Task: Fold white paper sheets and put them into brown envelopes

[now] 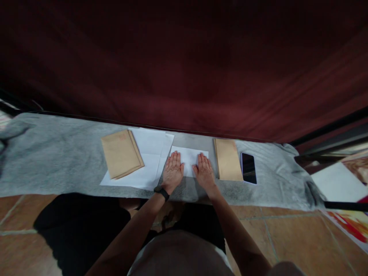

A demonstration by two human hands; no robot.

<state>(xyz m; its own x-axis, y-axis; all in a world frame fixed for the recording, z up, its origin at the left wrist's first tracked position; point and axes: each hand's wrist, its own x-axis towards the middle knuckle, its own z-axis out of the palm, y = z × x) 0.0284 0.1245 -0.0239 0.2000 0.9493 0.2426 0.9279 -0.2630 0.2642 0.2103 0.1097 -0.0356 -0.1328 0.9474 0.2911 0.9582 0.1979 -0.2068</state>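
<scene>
A folded white sheet of paper (189, 158) lies in front of me on the grey cloth. My left hand (173, 170) rests flat on its left end, fingers stretched forward and thumb pointing inward. On the right end my right hand (204, 170) lies palm down in the same way. Left of my left hand are larger white sheets (149, 153), overlapping one another. Brown envelopes (120, 153) are stacked partly on top of those sheets. To the right of my right hand sits another stack of brown envelopes (229, 159).
A smartphone (248, 168) with a dark screen lies beside the right-hand envelopes. The grey cloth (66, 153) covers a long narrow surface. A dark red panel (184, 76) rises along its far edge. Brown floor tiles (299, 237) show below the near edge.
</scene>
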